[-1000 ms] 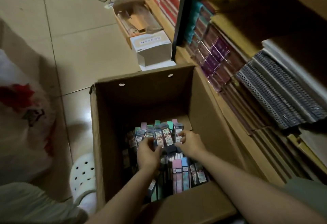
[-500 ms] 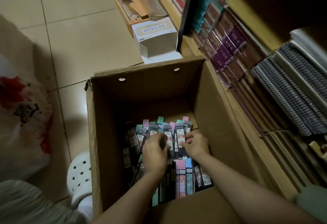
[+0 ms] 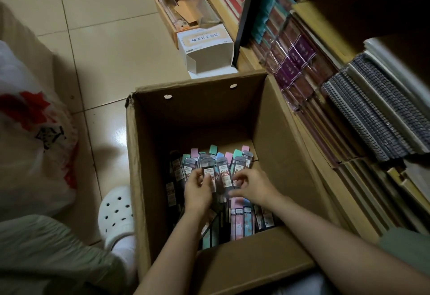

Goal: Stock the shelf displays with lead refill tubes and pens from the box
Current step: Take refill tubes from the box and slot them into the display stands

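An open cardboard box (image 3: 277,131) stands on the floor with many lead refill tubes (image 3: 240,221) in pink, blue, teal and black lying in its bottom. Both my hands are down inside it. My left hand (image 3: 197,193) grips a fanned bunch of refill tubes (image 3: 221,172) by their lower ends. My right hand (image 3: 252,186) is at the right side of the same bunch, fingers curled against the tubes. The shelf (image 3: 309,136) runs along the right of the box.
The shelf holds spiral notebooks (image 3: 372,113) and purple wrapped packs (image 3: 295,66). A small white carton (image 3: 207,50) and an open brown box (image 3: 183,10) sit on the tiled floor behind. A white plastic bag (image 3: 32,136) and my white clog (image 3: 116,213) are at left.
The bunch of tubes has been gathered and lifted slightly above the pile. My right hand has shifted a little to the right of the bunch. The camera has tilted down.
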The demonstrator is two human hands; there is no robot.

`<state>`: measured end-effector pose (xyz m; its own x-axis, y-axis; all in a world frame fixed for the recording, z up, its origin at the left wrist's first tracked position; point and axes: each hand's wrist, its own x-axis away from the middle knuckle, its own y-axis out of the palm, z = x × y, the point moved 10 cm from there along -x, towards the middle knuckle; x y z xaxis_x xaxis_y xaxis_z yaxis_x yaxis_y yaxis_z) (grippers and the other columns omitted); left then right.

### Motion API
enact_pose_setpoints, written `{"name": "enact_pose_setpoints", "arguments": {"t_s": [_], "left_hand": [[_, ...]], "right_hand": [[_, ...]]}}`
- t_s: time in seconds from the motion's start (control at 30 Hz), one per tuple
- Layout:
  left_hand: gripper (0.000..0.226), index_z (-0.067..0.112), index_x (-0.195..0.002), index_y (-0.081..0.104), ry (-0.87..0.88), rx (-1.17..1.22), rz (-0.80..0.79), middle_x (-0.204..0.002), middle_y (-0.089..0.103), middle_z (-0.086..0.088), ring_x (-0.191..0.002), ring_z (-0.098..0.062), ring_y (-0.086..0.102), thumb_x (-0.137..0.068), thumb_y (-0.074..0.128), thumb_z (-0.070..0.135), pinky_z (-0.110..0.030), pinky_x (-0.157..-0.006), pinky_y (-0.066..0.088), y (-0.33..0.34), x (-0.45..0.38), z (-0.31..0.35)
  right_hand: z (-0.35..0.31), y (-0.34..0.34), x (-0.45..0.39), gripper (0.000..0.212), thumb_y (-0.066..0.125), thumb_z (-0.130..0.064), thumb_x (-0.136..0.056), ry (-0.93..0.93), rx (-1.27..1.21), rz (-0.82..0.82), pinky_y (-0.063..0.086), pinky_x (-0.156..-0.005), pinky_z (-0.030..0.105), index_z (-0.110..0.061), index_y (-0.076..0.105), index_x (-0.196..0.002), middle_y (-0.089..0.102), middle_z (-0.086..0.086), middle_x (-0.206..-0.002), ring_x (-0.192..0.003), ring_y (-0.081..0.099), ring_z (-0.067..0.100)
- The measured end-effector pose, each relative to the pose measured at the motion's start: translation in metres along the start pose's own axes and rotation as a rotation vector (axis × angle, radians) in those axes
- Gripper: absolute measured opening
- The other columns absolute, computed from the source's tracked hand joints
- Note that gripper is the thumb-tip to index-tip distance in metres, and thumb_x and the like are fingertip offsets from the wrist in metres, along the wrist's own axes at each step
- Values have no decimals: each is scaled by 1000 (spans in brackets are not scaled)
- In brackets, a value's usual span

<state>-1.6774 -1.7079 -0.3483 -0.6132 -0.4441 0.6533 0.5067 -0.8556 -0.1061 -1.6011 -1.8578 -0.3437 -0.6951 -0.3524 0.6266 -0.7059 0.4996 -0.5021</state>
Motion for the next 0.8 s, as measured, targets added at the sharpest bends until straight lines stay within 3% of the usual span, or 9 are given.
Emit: {"name": "enact_pose_setpoints", "arguments": {"t_s": [0.13,0.23,0.37,0.43,0.5,0.6,0.7,0.8], "left_hand": [[12,16,-101,60,-139,-71,22,-97,66,-9,-85,-23,63,-100,49,14,-40,-77,54,-12,4,-38],[8,16,-96,58,-166,-118,-40,-92,63,-4,-79,-18,59,-99,51,13,-33,-70,52,0,5,-45],[12,11,-110,56,-198,-148,-64,-107,63,-10,-91,-22,60,-97,54,11,-41,-87,54,5,2,-53],[16,6,-111,60,-213,-165,-81,-106,65,-15,-87,-22,60,-96,56,9,-41,-85,54,7,2,-57],[12,10,-105,62,-202,-168,-87,-99,68,-12,-83,-21,63,-94,58,7,-40,-80,55,7,1,-56],[9,14,-98,63,-135,-149,-62,-92,70,-6,-81,-20,68,-93,60,7,-39,-75,58,6,-2,-42],[10,18,-98,61,-69,-73,-74,-90,71,-3,-80,-18,71,-96,55,10,-39,-74,60,9,0,-24],[15,21,-109,56,-26,-100,-122,-99,68,-1,-87,-18,70,-100,47,13,-44,-80,59,14,3,-12]], "right_hand": [[18,7,10,55,83,-40,-71,-9,570,-38,48,-95,34,-23,62,-119,55,-2,-121,-112,51,15],[18,12,8,54,81,-47,-70,-42,661,-13,40,-101,36,-27,60,-116,54,-3,-122,-116,46,17],[18,21,4,52,80,-49,-70,-74,680,-23,37,-103,39,-31,59,-114,53,-6,-121,-117,44,16],[18,22,3,47,82,-47,-69,-60,621,-28,37,-103,40,-33,61,-109,52,-7,-119,-116,42,14],[17,14,2,38,83,-39,-70,-46,479,-3,41,-99,39,-32,61,-100,54,-9,-111,-109,45,12],[17,-1,2,29,78,-17,-80,29,85,18,55,-79,29,-26,55,-96,62,-4,-91,-83,59,9],[12,-19,3,25,69,-12,-88,69,-88,92,52,-56,17,-29,52,-94,65,0,-86,-73,63,8],[-3,-35,1,20,68,-12,-90,22,-111,135,46,-49,14,-24,57,-102,57,-6,-74,-53,54,-5]]}}
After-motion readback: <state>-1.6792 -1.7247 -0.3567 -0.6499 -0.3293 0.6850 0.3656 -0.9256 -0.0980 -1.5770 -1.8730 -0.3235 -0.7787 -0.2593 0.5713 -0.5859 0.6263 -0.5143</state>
